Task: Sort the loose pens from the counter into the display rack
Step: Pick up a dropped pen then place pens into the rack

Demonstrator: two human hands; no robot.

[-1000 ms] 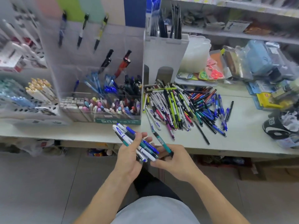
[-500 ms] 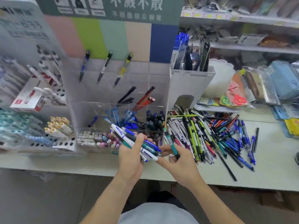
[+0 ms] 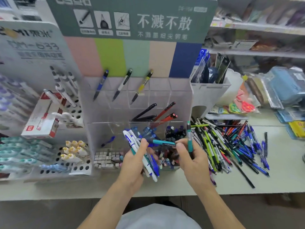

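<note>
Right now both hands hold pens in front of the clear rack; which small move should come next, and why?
Probably drop the upright teal pen, pinched by the right hand, into a front compartment of the display rack. It already stands just above the rack's front row, while the left hand grips a bundle of pens.

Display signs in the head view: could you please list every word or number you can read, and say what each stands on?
"不溅不散": green header board, large white characters.
"不溅墨细尖钢笔": same board, smaller line beneath.
"DM-633", roughly: white sign at left; blurred, so unsure.
Brand logos atop both signs, captions under the three icons, the code at the board's top right, shelf tags, pen prints: too blurred or small.
</note>
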